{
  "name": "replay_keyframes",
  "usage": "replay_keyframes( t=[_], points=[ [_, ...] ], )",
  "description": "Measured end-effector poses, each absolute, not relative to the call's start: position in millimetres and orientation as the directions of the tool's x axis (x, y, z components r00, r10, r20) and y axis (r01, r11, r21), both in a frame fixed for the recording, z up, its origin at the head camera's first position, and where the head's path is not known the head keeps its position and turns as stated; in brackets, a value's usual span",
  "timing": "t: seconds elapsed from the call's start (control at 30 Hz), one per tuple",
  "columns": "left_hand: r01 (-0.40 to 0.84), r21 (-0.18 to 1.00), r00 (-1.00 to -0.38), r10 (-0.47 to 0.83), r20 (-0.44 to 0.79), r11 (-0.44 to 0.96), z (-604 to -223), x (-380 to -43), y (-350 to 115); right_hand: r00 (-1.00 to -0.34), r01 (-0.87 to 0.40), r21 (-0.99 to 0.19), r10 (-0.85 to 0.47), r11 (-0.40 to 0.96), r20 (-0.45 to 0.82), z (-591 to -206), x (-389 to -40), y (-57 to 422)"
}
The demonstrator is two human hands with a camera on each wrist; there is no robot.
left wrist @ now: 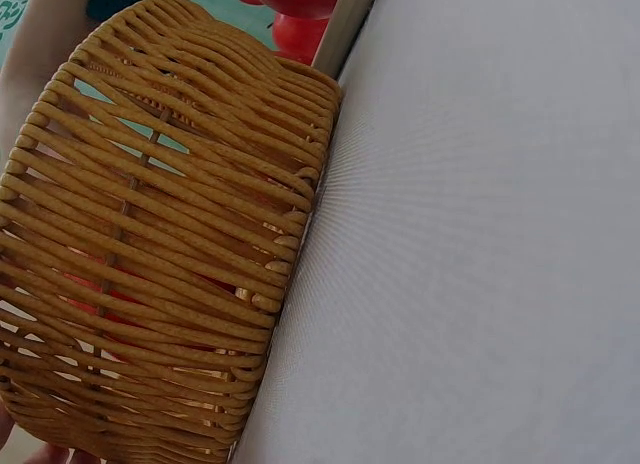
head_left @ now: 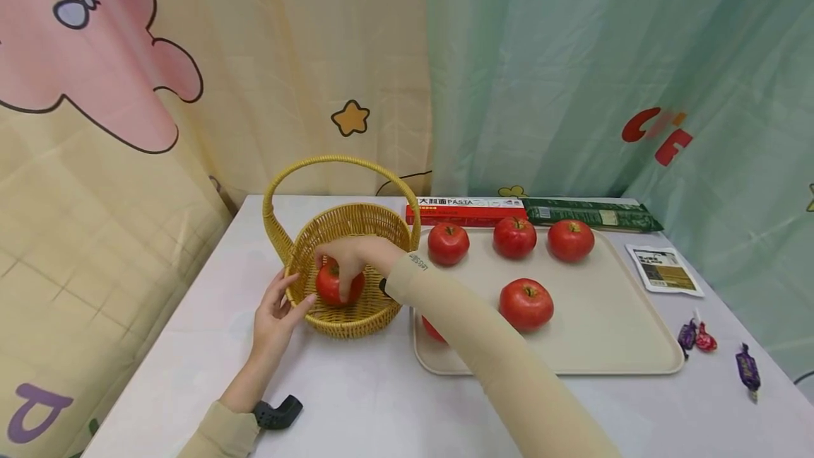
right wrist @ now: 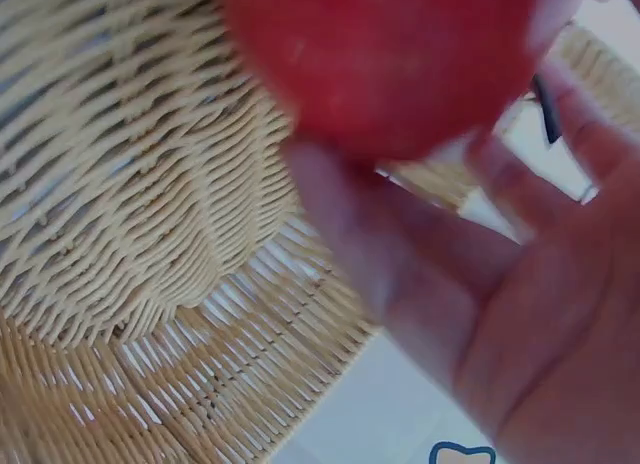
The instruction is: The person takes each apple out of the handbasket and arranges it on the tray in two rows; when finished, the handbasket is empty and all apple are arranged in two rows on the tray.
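The yellow woven basket (head_left: pixel 346 331) with a tall arched handle stands on the left of the table. My right hand (head_left: pixel 346 254) reaches down inside it and grips a red apple (head_left: pixel 331 287). In the right wrist view the fingers and thumb curve round this apple (right wrist: pixel 390 64), with the basket's woven wall beside it. My left hand (head_left: pixel 273 320) touches the basket's near left side, thumb and fingers spread. Close up in the left wrist view, the basket's side (left wrist: pixel 150 234) fills the left half, and red shows through the weave.
Right of the basket lies a beige tray (head_left: pixel 610 331) with several apples (head_left: pixel 526 304), one partly hidden by the right sleeve. Behind it are a red pasta box (head_left: pixel 464 212) and a green packet (head_left: pixel 591 214). A white sachet (head_left: pixel 664 271) and wrapped candies (head_left: pixel 747 370) lie on the right.
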State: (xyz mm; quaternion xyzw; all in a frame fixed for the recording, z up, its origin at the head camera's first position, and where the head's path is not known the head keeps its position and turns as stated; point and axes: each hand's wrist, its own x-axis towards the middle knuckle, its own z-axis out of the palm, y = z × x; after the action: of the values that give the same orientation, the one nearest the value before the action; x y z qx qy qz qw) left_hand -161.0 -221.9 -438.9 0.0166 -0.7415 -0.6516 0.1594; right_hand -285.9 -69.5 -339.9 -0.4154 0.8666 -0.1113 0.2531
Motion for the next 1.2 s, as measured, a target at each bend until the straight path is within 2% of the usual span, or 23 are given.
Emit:
replay_keyframes(
  t=[0.17, 0.3, 0.47, 0.53, 0.6, 0.7, 0.83, 0.9, 1.03, 1.2],
  points=[
    [0.173, 0.971, -0.947, -0.242, 0.211, 0.167, -439.3, -159.1, -221.4, -0.474, -0.663, -0.480, -0.818, 0.575, -0.325, -321.1, -284.7, -49.2],
    [0.179, 0.970, -0.948, -0.235, 0.215, 0.164, -438.4, -159.9, -223.3, -0.446, -0.659, -0.558, -0.859, 0.505, -0.252, -295.0, -277.3, -20.7],
    [0.186, 0.972, -0.946, -0.241, 0.217, 0.147, -438.9, -159.9, -224.2, -0.401, -0.652, -0.643, -0.903, 0.401, -0.157, -263.1, -256.8, 35.8],
    [0.183, 0.972, -0.947, -0.241, 0.214, 0.145, -439.2, -159.9, -223.6, -0.408, -0.662, -0.642, -0.905, 0.386, -0.123, -253.6, -248.4, 65.8],
    [0.181, 0.973, -0.948, -0.238, 0.211, 0.143, -439.5, -159.8, -223.0, -0.441, -0.671, -0.624, -0.892, 0.401, -0.099, -248.4, -241.9, 98.1],
    [0.173, 0.973, -0.950, -0.235, 0.206, 0.152, -438.9, -159.5, -222.0, -0.549, -0.634, -0.599, -0.830, 0.489, -0.096, -246.5, -234.0, 148.2],
    [0.172, 0.973, -0.953, -0.225, 0.204, 0.153, -438.4, -161.3, -220.9, -0.704, -0.510, -0.602, -0.700, 0.615, -0.118, -256.8, -226.7, 215.2],
    [0.169, 0.973, -0.954, -0.223, 0.201, 0.156, -438.3, -162.0, -221.0, -0.761, -0.446, -0.609, -0.636, 0.657, -0.130, -266.4, -222.9, 246.2],
    [0.167, 0.973, -0.954, -0.224, 0.200, 0.158, -437.7, -161.9, -221.1, -0.841, -0.338, -0.598, -0.518, 0.727, -0.154, -290.1, -213.6, 296.3],
    [0.159, 0.974, -0.952, -0.236, 0.194, 0.162, -437.8, -161.1, -221.7, -0.873, -0.266, -0.584, -0.449, 0.767, -0.191, -319.7, -207.6, 332.4]
  ],
)
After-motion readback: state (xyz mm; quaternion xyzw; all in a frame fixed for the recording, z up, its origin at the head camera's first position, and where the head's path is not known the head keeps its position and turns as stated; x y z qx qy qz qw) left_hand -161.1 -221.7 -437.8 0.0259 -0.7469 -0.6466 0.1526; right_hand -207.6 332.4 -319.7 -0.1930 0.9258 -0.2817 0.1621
